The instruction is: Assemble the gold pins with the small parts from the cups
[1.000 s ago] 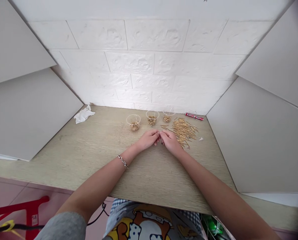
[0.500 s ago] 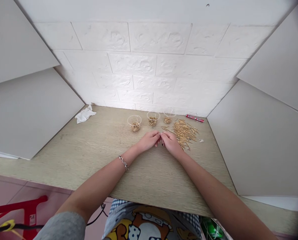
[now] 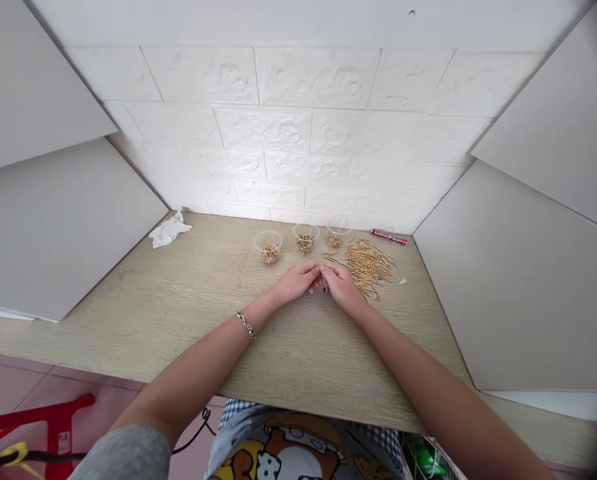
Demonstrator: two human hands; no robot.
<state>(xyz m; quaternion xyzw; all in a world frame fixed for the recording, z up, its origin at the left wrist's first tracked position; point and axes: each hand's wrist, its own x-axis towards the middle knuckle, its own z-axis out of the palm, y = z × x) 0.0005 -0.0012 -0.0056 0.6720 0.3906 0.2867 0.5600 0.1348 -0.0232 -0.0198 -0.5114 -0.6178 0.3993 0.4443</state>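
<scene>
Hiding whatever they pinch, left hand (image 3: 298, 281), right hand (image 3: 342, 285), fingertips meeting, grip contents unclear

We seem to be at a small, makeshift work nook, though we cannot tell whether it belongs to a home or a little workshop. We see a plain wood-grain table (image 3: 178, 300) against a white brick-pattern wall (image 3: 283, 130), with pale boards (image 3: 528, 280) closing in both sides, and clear cups (image 3: 255, 243) of small golden parts beside a loose heap of gold pins (image 3: 365, 261). Pink floor tiles (image 3: 8, 377), a crumpled tissue (image 3: 168, 230) and a cartoon T-shirt (image 3: 298, 453) give us a homely, informal look.
</scene>
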